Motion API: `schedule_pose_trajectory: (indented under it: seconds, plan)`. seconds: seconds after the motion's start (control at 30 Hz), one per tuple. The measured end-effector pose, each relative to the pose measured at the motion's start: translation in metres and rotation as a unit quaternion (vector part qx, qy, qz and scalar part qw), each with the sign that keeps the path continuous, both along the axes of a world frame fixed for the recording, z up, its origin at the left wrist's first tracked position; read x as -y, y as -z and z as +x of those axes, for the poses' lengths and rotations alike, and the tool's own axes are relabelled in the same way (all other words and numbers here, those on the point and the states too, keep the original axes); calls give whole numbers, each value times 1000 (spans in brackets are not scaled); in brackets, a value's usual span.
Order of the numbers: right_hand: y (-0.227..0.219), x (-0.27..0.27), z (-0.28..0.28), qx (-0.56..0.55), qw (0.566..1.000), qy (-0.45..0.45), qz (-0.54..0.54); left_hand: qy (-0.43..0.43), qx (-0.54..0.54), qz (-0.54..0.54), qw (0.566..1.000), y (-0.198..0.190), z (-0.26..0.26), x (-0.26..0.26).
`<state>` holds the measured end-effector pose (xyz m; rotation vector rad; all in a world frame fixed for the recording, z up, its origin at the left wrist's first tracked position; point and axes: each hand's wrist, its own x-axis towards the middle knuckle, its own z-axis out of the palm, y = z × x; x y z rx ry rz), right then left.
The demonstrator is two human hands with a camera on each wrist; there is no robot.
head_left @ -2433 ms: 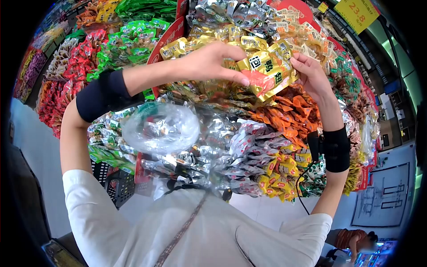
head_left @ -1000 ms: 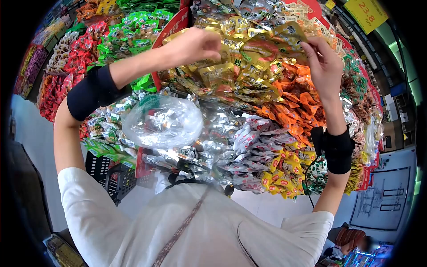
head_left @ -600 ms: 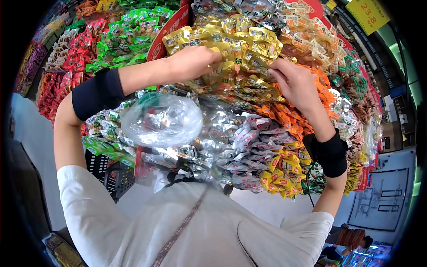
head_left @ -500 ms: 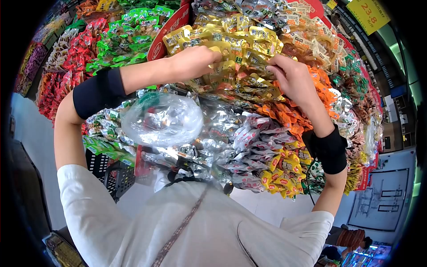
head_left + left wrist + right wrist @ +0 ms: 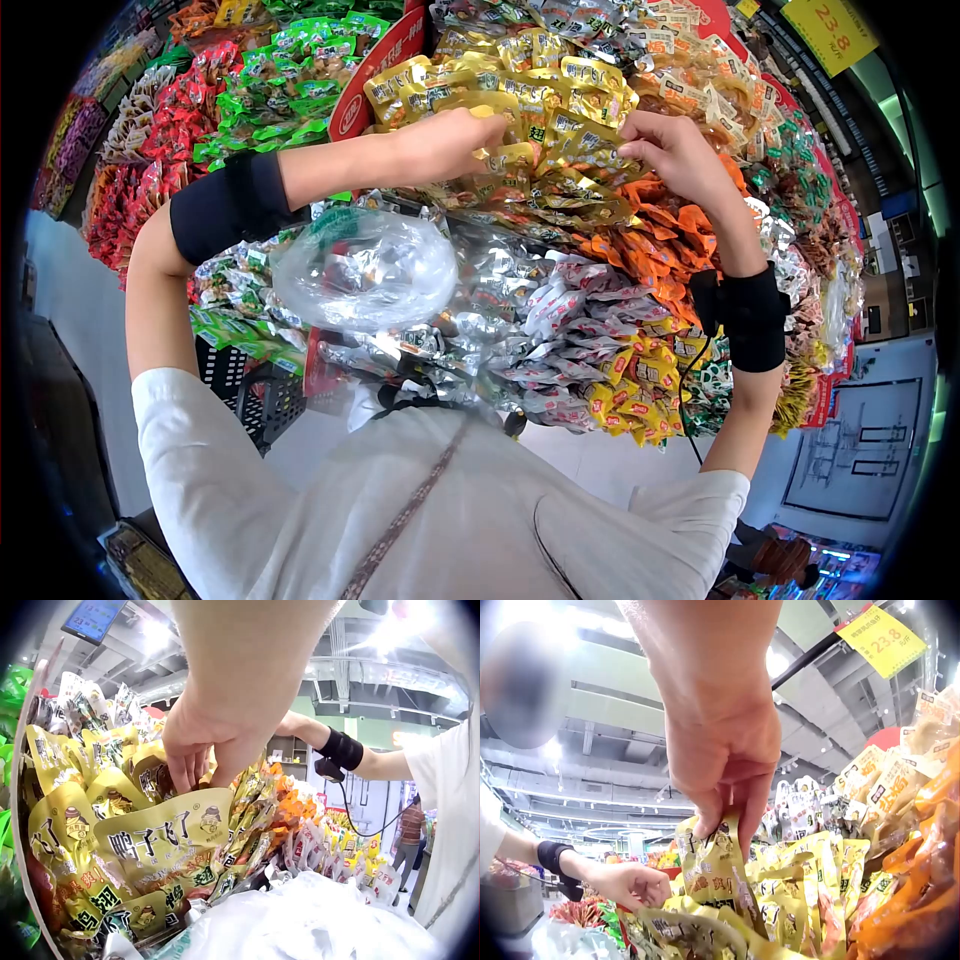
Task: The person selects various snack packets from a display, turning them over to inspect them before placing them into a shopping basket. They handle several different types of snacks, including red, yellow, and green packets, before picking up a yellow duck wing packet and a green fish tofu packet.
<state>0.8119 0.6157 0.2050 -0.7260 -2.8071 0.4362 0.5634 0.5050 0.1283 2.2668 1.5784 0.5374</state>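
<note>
Gold packets (image 5: 595, 80) are piled upright in front of both hands. My right hand (image 5: 685, 165) is at the pile's right side; in the right wrist view its thumb and fingers (image 5: 731, 776) pinch the top of one gold packet (image 5: 709, 866). My left hand (image 5: 435, 148) is over the pile's left side, fingers loosely curled. The left wrist view shows this hand (image 5: 221, 739) with its fingertips partly hidden behind a large gold packet (image 5: 169, 844); nothing is visible in its grasp.
Orange packets (image 5: 665, 235) lie to the right of the gold ones, green packets (image 5: 285, 105) to the left beyond a red divider (image 5: 370, 85). Nearer the body are a clear plastic bag (image 5: 365, 270), silver packets and a dark basket (image 5: 270, 405). Another person (image 5: 785, 560) is at lower right.
The gold packet raised between both hands earlier has gone down to the pile. My right hand came down with it and has since shifted slightly right; my left hand stays over the pile's left side.
</note>
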Motion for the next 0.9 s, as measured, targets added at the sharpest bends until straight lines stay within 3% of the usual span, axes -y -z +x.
schedule_pose_trajectory:
  seconds: [0.23, 0.33, 0.4, 0.5, 0.63, 0.83, 0.9]
  plan:
    - [16, -4, -11, 35, 999, 15, 14, 19, 23, 54, 998, 6, -1, 1]
    - [21, 4, -5, 19, 999, -18, 38, 17, 24, 49, 998, 7, -1, -1]
    - [9, 4, 3, 19, 997, 31, 69, 20, 35, 52, 998, 8, 0, -1]
    - [-8, -4, 20, 46, 993, 88, 66, 1, 0, 91, 996, 5, 9, -10]
    - [-3, -9, 27, 41, 994, 81, 67, 19, -61, 130, 990, -5, 19, -30]
    - [2, -6, 10, 35, 993, 59, 93, 18, -123, 78, 989, -3, 27, -38]
    - [13, -3, 1, 42, 991, 40, 118, 38, -140, 128, 981, 3, 24, -28]
